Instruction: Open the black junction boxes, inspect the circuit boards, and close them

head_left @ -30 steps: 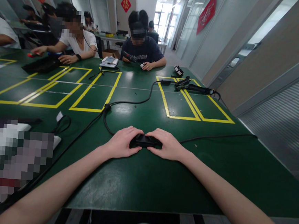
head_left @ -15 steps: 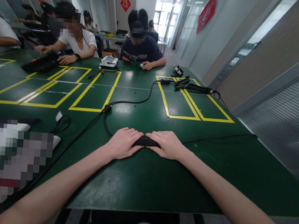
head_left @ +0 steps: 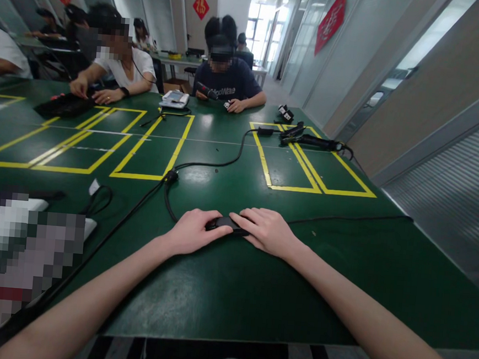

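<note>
A small black device (head_left: 228, 223) lies on the green table between my two hands, with a black cable running off on each side. My left hand (head_left: 193, 230) grips its left end between thumb and fingers. My right hand (head_left: 265, 229) rests over its right end, fingers on the top and the thumb at the near edge. The middle of its dark top shows between the hands, and its ends are partly hidden by fingers.
A cable junction (head_left: 170, 177) lies ahead on the left. Blurred items (head_left: 29, 262) sit at near left. Yellow tape rectangles (head_left: 299, 190) mark the table. Black gear (head_left: 317, 142) lies far right. Two people (head_left: 230, 82) (head_left: 126, 71) sit opposite, handling objects.
My fingers have shifted on the black device, uncovering more of its top. The cable junction moved slightly. Across the table, the left person's hand moved over the black tray.
</note>
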`<state>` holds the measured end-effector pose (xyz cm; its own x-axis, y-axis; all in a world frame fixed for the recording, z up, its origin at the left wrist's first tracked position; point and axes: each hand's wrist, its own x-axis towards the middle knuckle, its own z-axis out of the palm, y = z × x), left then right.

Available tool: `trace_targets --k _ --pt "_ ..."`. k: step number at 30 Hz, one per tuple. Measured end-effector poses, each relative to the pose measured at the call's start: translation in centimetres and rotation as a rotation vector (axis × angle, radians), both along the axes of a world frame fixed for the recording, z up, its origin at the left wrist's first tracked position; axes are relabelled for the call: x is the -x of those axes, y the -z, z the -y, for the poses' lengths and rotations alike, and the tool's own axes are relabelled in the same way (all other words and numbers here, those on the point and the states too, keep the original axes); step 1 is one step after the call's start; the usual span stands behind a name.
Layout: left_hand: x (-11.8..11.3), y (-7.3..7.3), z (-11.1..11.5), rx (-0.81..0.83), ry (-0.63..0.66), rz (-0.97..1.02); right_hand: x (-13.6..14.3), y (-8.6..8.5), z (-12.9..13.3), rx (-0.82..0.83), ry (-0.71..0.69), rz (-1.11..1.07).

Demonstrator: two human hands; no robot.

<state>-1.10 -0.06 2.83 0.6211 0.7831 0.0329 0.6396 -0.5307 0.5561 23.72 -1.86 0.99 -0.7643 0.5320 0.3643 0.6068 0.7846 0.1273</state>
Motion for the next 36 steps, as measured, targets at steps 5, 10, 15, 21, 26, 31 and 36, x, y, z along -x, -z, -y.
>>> trace_targets --k 5,10,15,21,26,31,36 --pt "0.2 0.8 -0.1 -0.004 0.003 0.142 0.1 -0.3 0.1 0.202 0.01 -0.079" --pt "0.2 1.7 -0.1 -0.203 0.053 0.135 0.3 -0.5 0.3 0.489 0.069 -0.211" --pt "0.1 1.7 0.0 -0.213 0.072 0.158 0.3 -1.1 0.6 0.498 0.08 -0.194" --pt "0.5 1.2 -0.2 -0.158 0.1 0.129 0.1 -1.0 0.8 0.31 0.0 -0.152" --pt "0.7 1.4 -0.5 -0.363 0.212 0.159 0.3 -0.5 0.8 0.283 -0.032 -0.189" --pt "0.7 1.6 -0.3 -0.511 0.22 0.187 0.1 -0.7 0.9 0.198 -0.112 -0.132" --pt "0.7 1.5 0.0 -0.498 0.236 0.165 -0.2 -1.2 1.0 0.202 -0.145 -0.158"
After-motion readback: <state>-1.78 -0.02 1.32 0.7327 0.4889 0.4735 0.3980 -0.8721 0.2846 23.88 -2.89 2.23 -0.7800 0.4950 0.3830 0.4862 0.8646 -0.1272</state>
